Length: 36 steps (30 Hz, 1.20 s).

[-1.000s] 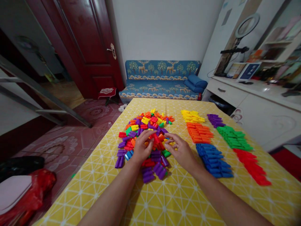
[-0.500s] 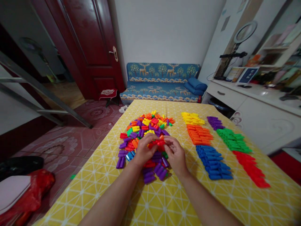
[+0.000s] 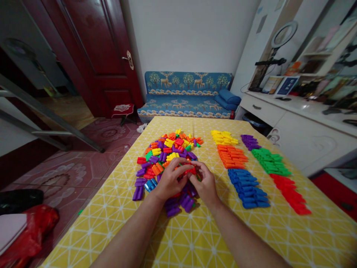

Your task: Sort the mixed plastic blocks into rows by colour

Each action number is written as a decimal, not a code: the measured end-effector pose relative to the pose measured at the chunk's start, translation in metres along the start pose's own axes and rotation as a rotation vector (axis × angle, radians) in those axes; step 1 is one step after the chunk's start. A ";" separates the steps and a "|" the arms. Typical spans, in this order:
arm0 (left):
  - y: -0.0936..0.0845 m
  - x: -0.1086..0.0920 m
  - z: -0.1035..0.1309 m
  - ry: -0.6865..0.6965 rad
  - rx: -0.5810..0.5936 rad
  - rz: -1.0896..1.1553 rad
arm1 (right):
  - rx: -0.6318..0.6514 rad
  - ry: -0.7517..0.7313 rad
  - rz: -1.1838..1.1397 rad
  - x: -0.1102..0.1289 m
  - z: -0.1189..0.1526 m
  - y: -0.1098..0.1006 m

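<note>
Both my hands are together over the near part of a mixed pile of bullet-shaped plastic building pieces (image 3: 157, 169). Between the fingertips is a red plastic building piece (image 3: 191, 170), partly covered by the fingers. My left hand (image 3: 170, 180) curls round its left side, and my right hand (image 3: 205, 184) pinches it from the right. Purple pieces (image 3: 187, 203) lie just below the hands. Right of the pile are sorted groups: yellow pieces (image 3: 224, 137), orange pieces (image 3: 232, 156), blue pieces (image 3: 248, 188), purple pieces (image 3: 249, 142), green pieces (image 3: 270, 162) and red pieces (image 3: 290, 194).
A yellow patterned cloth (image 3: 111, 227) covers the table. Beyond it stands a blue sofa (image 3: 184, 100). At the right is a white cabinet (image 3: 301, 130) with a ring light (image 3: 284, 33). A metal ladder (image 3: 50, 115) and a red bag (image 3: 41, 227) are at the left.
The view has shifted slightly, so the scene sits a little further left. My hands stay together on red at the pile, with the left fingers now reaching further over the piece.
</note>
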<state>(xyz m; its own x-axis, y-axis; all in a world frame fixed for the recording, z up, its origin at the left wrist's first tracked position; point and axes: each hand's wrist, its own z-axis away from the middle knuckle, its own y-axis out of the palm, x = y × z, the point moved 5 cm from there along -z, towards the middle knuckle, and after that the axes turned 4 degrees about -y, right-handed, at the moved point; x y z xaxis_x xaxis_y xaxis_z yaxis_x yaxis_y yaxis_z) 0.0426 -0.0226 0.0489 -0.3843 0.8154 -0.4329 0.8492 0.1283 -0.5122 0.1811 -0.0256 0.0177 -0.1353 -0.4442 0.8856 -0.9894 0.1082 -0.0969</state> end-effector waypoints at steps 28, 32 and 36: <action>-0.002 0.022 0.004 -0.309 -0.059 0.182 | 0.070 -0.350 0.483 0.020 0.003 0.000; -0.003 0.025 0.006 -0.336 -0.052 0.196 | 0.029 -0.371 0.542 0.051 0.007 -0.039; -0.003 0.028 0.007 -0.341 -0.055 0.203 | -0.071 -0.374 0.743 0.076 0.030 -0.135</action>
<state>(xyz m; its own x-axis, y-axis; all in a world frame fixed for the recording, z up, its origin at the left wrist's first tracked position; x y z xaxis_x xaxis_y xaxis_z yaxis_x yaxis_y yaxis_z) 0.0267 -0.0036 0.0333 -0.2972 0.5946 -0.7471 0.9348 0.0219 -0.3545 0.3028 -0.1002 0.0842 -0.7727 -0.4996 0.3916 -0.6313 0.5404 -0.5562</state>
